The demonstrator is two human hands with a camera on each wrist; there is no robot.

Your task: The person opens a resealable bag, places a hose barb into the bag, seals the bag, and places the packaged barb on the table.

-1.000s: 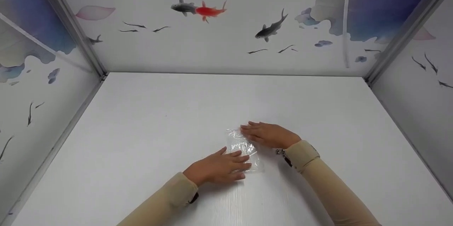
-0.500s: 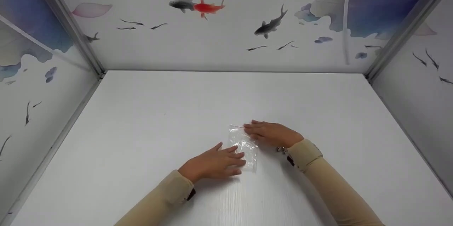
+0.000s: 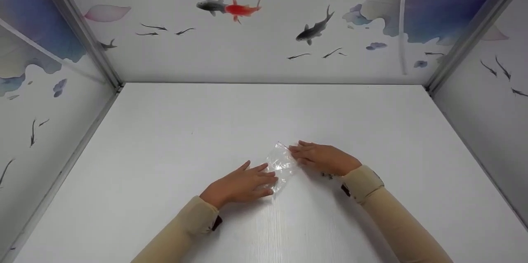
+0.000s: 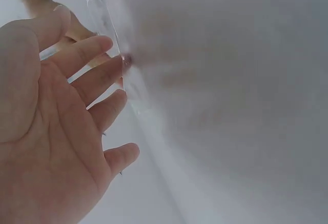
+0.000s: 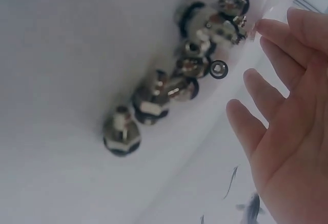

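Resting on the white table (image 3: 198, 143), a clear plastic bag (image 3: 281, 162) is positioned between the two hands, set at a slant, its film creased and glossy. Its lower left side is overlapped by the fingers of the left hand (image 3: 239, 182), which are spread, with the thumb set apart. The upper right side of the bag is met by the fingertips of the right hand (image 3: 326, 158), whose fingers are extended and laid close to one another. Both grips are released: the bag is touched at opposite sides, and neither hand is clenched around it. How firmly it is pressed cannot be told.

Beneath the right hand, a group of metal fittings (image 5: 151, 101) is laid on the table; several are provided with hexagonal faces and dark rings. In the head view, this group is mostly hidden by the right hand and is seen only just beside the cuff.

Both forearms are covered by beige sleeves (image 3: 396, 217). The table is enclosed by white walls (image 3: 247, 63), joined at the rear corners by grey metal posts (image 3: 466, 34). The rear wall is decorated with grey fish, a red fish (image 3: 243, 10) and blue leaves.
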